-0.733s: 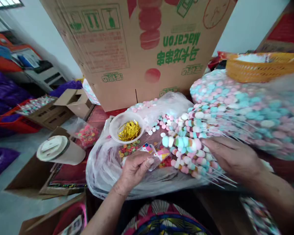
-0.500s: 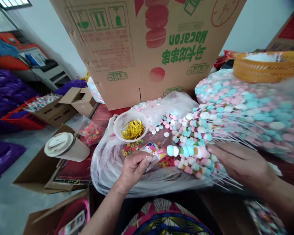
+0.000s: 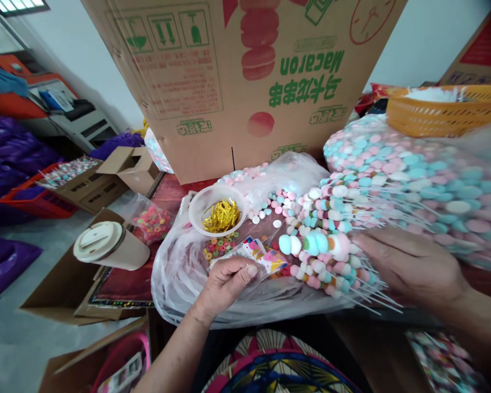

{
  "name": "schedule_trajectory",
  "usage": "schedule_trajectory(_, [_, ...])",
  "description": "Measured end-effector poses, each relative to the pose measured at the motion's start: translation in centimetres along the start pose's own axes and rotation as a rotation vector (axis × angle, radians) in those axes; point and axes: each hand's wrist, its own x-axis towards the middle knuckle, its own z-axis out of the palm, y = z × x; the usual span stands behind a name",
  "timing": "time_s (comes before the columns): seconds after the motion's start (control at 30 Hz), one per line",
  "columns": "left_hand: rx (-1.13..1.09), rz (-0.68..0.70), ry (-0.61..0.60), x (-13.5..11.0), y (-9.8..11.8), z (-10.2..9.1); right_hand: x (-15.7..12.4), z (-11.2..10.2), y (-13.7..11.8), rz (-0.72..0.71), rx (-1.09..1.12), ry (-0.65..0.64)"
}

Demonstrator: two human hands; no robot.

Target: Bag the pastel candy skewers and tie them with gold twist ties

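Observation:
My left hand is pinched shut on a small clear printed wrapper bag over the plastic sheet. My right hand is closed on a marshmallow skewer with blue, white, green and pink pieces, its tip close to the wrapper. Under it lies a pile of finished candy skewers. A clear bowl of gold twist ties sits just beyond my left hand, with ring-shaped candies beside it.
A large "Macaron" cardboard box stands behind. A big bag of pastel candies and an orange basket are at right. A lidded cup lies at left, near open cartons and a bag of candy.
My right hand has lifted the skewer slightly and brought it toward the wrapper. My left hand keeps its pinch on the wrapper. The camera shifted a little.

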Motion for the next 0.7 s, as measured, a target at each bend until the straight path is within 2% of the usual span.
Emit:
schedule_trajectory(0.1, [-0.096,-0.102,0.023,-0.1,-0.5,0.3,-0.8,0.3,-0.4,-0.139,-0.048,-0.011])
schedule_trajectory(0.23, [-0.118,-0.178,0.068,-0.2,-1.0,0.4,-2.1,0.1,-0.5,-0.136,-0.074,-0.047])
schedule_trajectory(0.37, [0.095,-0.111,-0.061,0.3,-0.6,0.4,-1.2,-0.2,-0.5,-0.160,-0.007,-0.057])
schedule_trajectory(0.5, [0.286,-0.026,-0.131,0.9,-0.4,0.3,0.4,-0.3,-0.6,-0.096,0.103,-0.137])
schedule_trajectory(0.6, [0.236,-0.035,-0.096,1.0,-1.0,0.3,0.3,-0.2,-0.6,-0.033,0.157,-0.183])
schedule_trajectory(0.7, [0.135,-0.063,-0.012,0.7,-1.7,0.2,-0.8,0.2,-0.5,0.009,0.213,-0.164])
